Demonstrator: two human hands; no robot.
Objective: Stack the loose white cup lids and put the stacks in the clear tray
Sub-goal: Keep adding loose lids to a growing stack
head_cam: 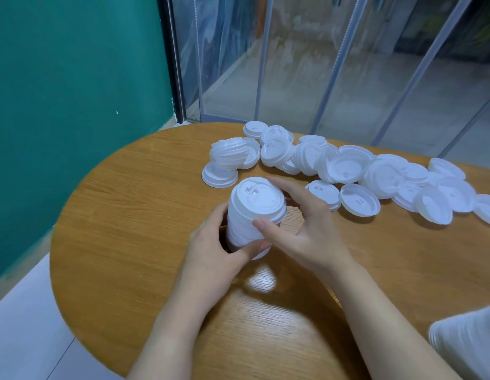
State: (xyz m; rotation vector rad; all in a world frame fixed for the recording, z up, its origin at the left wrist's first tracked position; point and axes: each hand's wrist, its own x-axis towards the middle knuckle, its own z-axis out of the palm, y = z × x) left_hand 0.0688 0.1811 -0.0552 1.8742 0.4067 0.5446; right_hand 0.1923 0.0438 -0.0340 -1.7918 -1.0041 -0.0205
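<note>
A tall stack of white cup lids [253,212] stands tilted above the wooden table [128,215], held between both hands. My left hand [219,250] grips its lower part, thumb across the front. My right hand [298,229] holds the upper part, thumb on the near side and fingers round the far side. Several loose white lids [348,168] lie scattered across the table's far and right side. A short leaning stack [228,154] sits at the far left of them. No clear tray is in view.
The rounded table edge drops off at the left and front. A green wall [74,105] is at the left, glass panels [320,64] behind. A pale cloth or sleeve [468,344] shows at the bottom right corner.
</note>
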